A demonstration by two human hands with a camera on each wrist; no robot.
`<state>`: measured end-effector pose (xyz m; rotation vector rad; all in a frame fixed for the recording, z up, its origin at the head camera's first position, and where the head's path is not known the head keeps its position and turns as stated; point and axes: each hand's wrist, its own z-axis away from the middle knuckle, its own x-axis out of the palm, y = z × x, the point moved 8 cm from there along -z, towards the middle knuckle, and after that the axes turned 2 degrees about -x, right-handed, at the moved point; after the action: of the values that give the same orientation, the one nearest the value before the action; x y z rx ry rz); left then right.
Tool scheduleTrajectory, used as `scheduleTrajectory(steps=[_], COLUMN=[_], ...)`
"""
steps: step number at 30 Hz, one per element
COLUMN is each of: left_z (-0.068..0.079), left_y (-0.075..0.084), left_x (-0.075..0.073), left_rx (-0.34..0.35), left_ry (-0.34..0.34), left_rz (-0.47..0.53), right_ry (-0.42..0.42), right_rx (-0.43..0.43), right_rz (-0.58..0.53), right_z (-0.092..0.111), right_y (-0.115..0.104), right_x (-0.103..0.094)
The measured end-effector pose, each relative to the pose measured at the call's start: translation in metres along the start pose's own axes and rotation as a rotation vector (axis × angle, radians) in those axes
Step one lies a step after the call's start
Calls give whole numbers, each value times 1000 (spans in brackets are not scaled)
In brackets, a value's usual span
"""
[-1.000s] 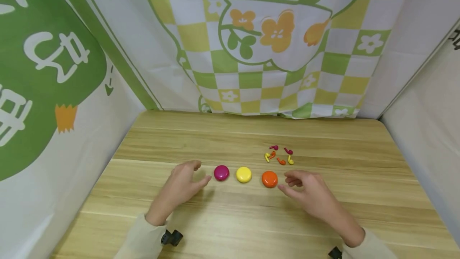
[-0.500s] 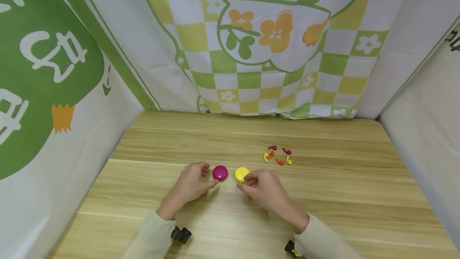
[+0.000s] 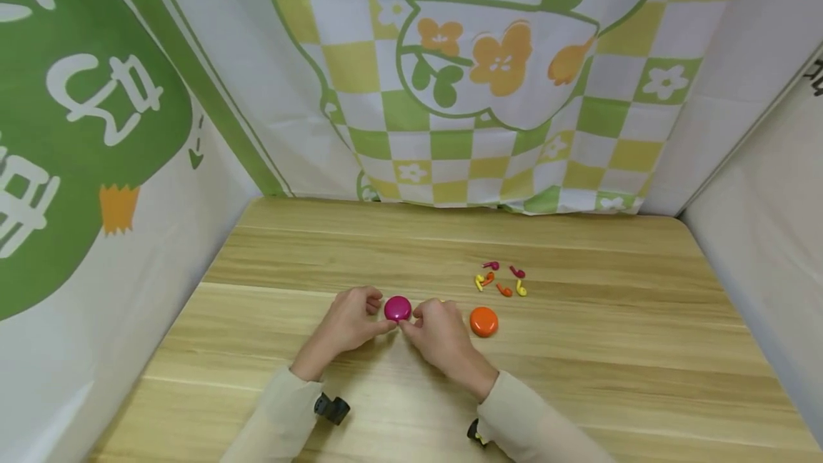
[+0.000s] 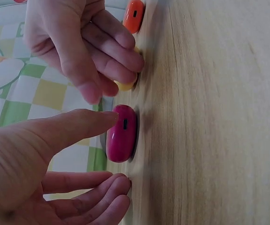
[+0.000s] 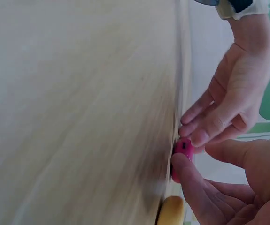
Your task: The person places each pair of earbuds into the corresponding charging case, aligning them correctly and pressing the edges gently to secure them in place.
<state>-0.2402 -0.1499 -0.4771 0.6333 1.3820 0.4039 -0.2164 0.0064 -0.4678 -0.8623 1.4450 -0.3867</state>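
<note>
A round magenta earbud charging case (image 3: 397,307) lies on the wooden table between both hands. My left hand (image 3: 350,320) is at its left side, the thumb at the near edge and the other fingers loosely bent beside it. My right hand (image 3: 444,341) is at its right, its thumb near the same edge; contact there is unclear. In the left wrist view the magenta case's port faces the camera. A yellow charging case (image 4: 125,86) is mostly hidden behind my right hand. To the right of that hand sits an orange charging case (image 3: 484,321).
Several small magenta, orange and yellow earbuds (image 3: 504,290) lie behind the orange case. A checkered printed cloth (image 3: 450,141) hangs at the back edge of the wooden table (image 3: 579,377). Printed sheets stand along both sides.
My right hand has moved left, from beside the orange case past the yellow one to the magenta case. My left hand has come slightly right, up to the magenta case.
</note>
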Motion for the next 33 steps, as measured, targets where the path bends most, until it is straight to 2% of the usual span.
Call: scheduleTrajectory(steps=[7, 10, 19, 27, 33], left_z=[-4, -5, -8, -5, -1], left_y=[-2, -3, -4, -11, -14], left_x=[1, 1, 5, 5, 3], left_rx=[-21, -45, -75, -109, -118], left_ry=[-26, -35, -75, -13, 30], left_rz=[36, 51, 146, 255, 344], right_ry=[38, 36, 36, 30, 61], right_rx=[47, 92, 137, 156, 101], right_rz=[57, 61, 43, -39, -94], right_z=[-9, -11, -16, -17, -15], right_y=[-3, -2, 0, 3, 1], right_x=[6, 7, 8, 9, 4])
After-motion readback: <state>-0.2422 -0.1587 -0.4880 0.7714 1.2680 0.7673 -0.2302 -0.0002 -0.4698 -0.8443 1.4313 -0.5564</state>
